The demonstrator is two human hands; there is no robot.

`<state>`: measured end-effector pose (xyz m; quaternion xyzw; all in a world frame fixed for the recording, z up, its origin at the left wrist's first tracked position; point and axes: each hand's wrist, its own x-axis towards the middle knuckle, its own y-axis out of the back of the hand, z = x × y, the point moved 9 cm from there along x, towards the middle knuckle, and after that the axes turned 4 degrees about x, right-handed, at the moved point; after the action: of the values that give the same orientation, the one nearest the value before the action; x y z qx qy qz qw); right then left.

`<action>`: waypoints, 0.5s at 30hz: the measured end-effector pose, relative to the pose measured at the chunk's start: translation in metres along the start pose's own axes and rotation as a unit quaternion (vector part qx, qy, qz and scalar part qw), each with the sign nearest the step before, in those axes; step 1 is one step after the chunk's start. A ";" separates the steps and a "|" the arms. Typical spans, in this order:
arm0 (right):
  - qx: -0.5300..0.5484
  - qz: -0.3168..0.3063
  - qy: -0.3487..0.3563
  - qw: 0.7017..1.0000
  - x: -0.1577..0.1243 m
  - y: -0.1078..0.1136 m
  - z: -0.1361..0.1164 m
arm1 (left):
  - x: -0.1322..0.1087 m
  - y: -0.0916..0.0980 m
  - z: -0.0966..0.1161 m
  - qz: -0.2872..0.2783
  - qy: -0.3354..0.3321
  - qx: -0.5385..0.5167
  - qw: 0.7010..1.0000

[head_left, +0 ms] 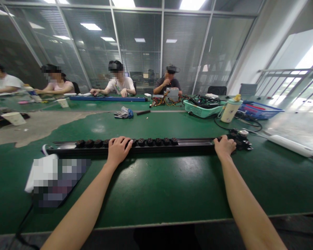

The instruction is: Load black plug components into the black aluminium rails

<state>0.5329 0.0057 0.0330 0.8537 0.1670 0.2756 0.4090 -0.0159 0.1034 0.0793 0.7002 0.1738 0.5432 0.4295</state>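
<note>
**While the left hand (119, 151) and right hand (224, 146) are resting on it, a long black metal rail (193, 149) is lying mostly fitted**

The rail is lying crosswise on the green worktop (159, 187), with a row of about a dozen round black knob-like sockets (150, 141) running along its top. A bare silver channel (195, 141) is showing between the last socket and the right end, where a bulkier cluster of black fittings (240, 139) is sitting. The left fingers (121, 142) are curling over the rail among the sockets and the right fingers (223, 139) are curling over it beside the cluster; whether they are clenched or merely resting, I cannot tell. Farther along the worktop, a teal plastic basket (202, 111) is holding black cables (203, 101).
</note>
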 end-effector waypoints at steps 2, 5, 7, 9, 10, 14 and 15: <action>0.004 0.001 0.001 1.000 0.001 0.001 0.001 | 0.000 0.001 0.000 0.000 0.000 0.001 1.000; 0.008 -0.003 -0.001 1.000 0.001 0.001 0.002 | 0.000 0.001 0.000 0.000 0.000 0.001 1.000; 0.008 -0.007 -0.005 1.000 0.002 0.001 0.002 | 0.000 0.002 0.000 -0.001 -0.001 0.003 1.000; 0.007 -0.008 -0.008 1.000 0.002 0.001 0.003 | 0.000 0.002 0.000 -0.002 -0.002 0.004 1.000; 0.007 -0.006 -0.008 1.000 0.002 0.002 0.003 | 0.000 0.001 0.001 -0.003 -0.002 0.005 1.000; 0.010 0.004 -0.003 1.000 0.001 0.003 0.002 | 0.000 0.002 0.001 -0.001 -0.004 0.006 1.000; 0.010 0.005 -0.002 1.000 0.000 0.003 0.001 | 0.000 0.002 0.001 0.000 -0.004 0.006 1.000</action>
<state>0.5339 0.0035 0.0347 0.8590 0.1645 0.2748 0.3995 -0.0159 0.1019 0.0805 0.7052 0.1750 0.5392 0.4259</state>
